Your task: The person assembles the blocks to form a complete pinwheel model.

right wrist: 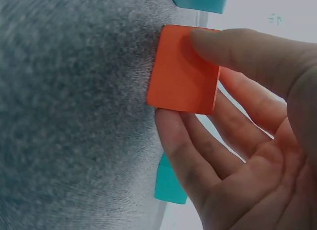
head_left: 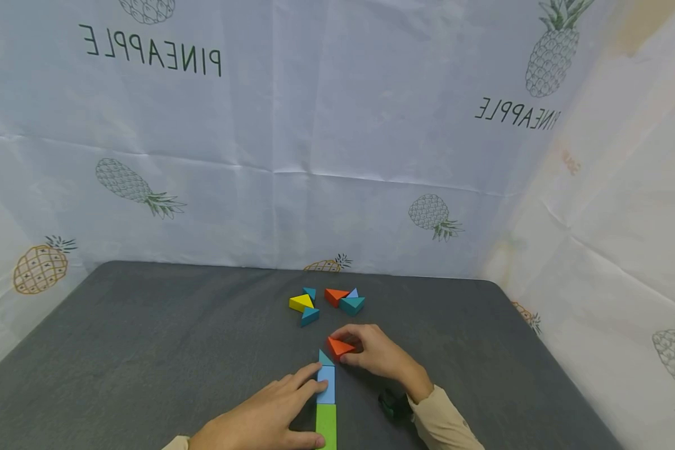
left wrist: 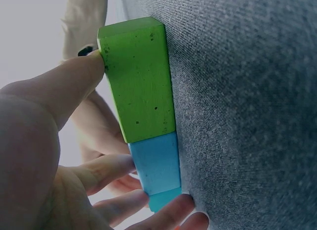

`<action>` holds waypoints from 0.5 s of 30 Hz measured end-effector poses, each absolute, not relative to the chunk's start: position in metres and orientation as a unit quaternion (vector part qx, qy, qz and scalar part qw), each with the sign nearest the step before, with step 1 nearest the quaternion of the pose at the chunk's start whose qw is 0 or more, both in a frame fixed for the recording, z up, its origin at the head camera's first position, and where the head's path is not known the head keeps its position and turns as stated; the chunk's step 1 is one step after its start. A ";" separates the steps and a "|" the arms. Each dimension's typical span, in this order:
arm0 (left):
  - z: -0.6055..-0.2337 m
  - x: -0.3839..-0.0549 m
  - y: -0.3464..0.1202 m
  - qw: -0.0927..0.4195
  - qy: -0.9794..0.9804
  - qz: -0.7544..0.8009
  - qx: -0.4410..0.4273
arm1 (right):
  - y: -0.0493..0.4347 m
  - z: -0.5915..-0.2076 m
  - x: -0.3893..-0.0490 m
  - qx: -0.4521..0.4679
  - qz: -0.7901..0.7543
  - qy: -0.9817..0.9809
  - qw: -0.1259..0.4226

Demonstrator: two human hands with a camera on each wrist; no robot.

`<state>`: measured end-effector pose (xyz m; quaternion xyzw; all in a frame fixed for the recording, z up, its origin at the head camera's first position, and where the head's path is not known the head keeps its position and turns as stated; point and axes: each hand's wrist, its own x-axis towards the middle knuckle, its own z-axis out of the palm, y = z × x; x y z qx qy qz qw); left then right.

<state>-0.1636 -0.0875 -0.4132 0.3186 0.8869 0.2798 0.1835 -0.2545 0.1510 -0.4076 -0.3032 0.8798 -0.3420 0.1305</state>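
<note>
In the head view, a row of blocks runs away from the near edge: a green rectangular block [head_left: 326, 425], a light blue rectangular block [head_left: 327, 392] and a teal triangular block [head_left: 324, 358]. My left hand [head_left: 264, 409] lies along the row's left side, fingers extended. Its thumb touches the green block and a fingertip meets the light blue one. Just right of the row's far end, my right hand [head_left: 378, 354] pinches an orange triangular block [head_left: 340, 347] between thumb and fingers. The right wrist view shows the thumb on the orange block's [right wrist: 181, 74] flat side.
Farther back stand two small groups of triangular blocks: a yellow block [head_left: 300, 303] among blue ones, and a red block [head_left: 335, 296] beside a teal block [head_left: 352, 305] and a light blue one. A dark object [head_left: 394, 405] shows beside my right forearm. Pineapple-printed cloth [head_left: 337, 156] borders the grey table [head_left: 174, 337].
</note>
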 end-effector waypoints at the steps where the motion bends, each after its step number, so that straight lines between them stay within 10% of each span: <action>1: -0.413 -0.164 -0.088 0.184 0.887 0.279 0.319 | 0.151 -0.407 -0.254 -0.303 -0.341 0.880 0.133; 15: -0.414 -0.164 -0.088 0.183 0.886 0.281 0.320 | 0.151 -0.402 -0.251 -0.317 -0.336 0.869 0.175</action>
